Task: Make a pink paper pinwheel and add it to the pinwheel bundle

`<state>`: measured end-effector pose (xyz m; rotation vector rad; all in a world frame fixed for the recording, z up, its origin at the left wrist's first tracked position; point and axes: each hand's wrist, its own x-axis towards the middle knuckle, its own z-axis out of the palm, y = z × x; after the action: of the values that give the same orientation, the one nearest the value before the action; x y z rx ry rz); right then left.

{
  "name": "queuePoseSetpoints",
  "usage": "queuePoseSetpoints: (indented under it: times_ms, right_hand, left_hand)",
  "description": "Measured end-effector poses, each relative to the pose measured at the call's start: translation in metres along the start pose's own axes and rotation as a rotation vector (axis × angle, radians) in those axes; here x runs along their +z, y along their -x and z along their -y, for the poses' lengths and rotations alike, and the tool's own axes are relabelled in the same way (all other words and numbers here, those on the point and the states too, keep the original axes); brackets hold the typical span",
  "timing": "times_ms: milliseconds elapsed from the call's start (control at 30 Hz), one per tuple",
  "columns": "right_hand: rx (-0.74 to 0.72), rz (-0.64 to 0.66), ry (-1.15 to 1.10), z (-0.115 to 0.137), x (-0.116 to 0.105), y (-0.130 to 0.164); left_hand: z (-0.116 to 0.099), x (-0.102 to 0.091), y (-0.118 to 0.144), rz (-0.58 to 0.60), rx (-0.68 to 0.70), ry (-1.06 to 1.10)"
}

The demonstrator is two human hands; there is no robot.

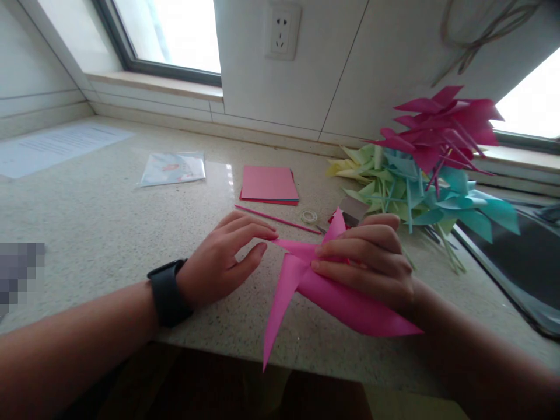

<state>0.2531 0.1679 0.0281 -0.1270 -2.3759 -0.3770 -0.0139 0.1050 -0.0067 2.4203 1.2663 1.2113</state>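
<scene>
A pink folded paper pinwheel (332, 294) lies on the speckled countertop (109, 210) near its front edge. My right hand (371, 256) presses down on the pinwheel's centre with its fingers flat. Just left of it, my left hand (227, 256), with a black watch on the wrist, rests on the counter, its fingertips touching one pink paper tip. A thin pink stick (275, 219) lies just beyond my left fingers. A small roll of clear tape (309, 217) sits by the stick's far end.
A stack of pink paper squares (269, 184) lies further back. A pile of finished pinwheels in magenta (441, 128), teal and pale green stands at the right, beside a dark sink (525, 262). A plastic packet (172, 168) and a printed sheet (52, 149) lie at the left.
</scene>
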Motion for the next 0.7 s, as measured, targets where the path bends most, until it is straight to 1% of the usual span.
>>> queuePoseSetpoints:
  times_ms: [67,200,267,333,400,467,567,633,667,700]
  right_hand:
    - [-0.007,-0.036,0.041,-0.002,-0.004,-0.001]
    - [-0.097,-0.056,0.090,0.002,-0.014,-0.010]
    - [-0.124,-0.050,0.074,0.006,-0.020,-0.015]
    - [-0.135,-0.017,0.036,0.011,-0.025,-0.019]
    - [-0.167,0.030,-0.006,0.016,-0.030,-0.021]
    - [-0.208,0.047,-0.034,0.022,-0.034,-0.020]
    - [-0.203,0.047,-0.047,0.030,-0.038,-0.017]
    - [-0.190,0.003,-0.044,0.033,-0.038,-0.014]
    - [-0.190,-0.039,-0.044,0.034,-0.037,-0.013]
    - [-0.227,-0.100,-0.043,0.035,-0.037,-0.012]
  left_hand:
    - [0.002,0.001,0.000,-0.030,-0.035,-0.024]
    - [0.007,0.002,-0.001,-0.142,-0.121,-0.073]
    - [0.009,0.003,-0.002,-0.144,-0.139,-0.101]
    - [0.010,0.004,-0.004,-0.090,-0.130,-0.137]
    - [0.012,0.005,-0.006,0.000,-0.110,-0.185]
    - [0.014,0.005,-0.009,0.078,-0.093,-0.241]
    - [0.020,0.006,-0.019,0.134,-0.080,-0.301]
    - [0.024,0.008,-0.027,0.155,-0.070,-0.324]
    - [0.027,0.011,-0.031,0.165,-0.065,-0.338]
    - [0.030,0.014,-0.035,0.172,-0.062,-0.355]
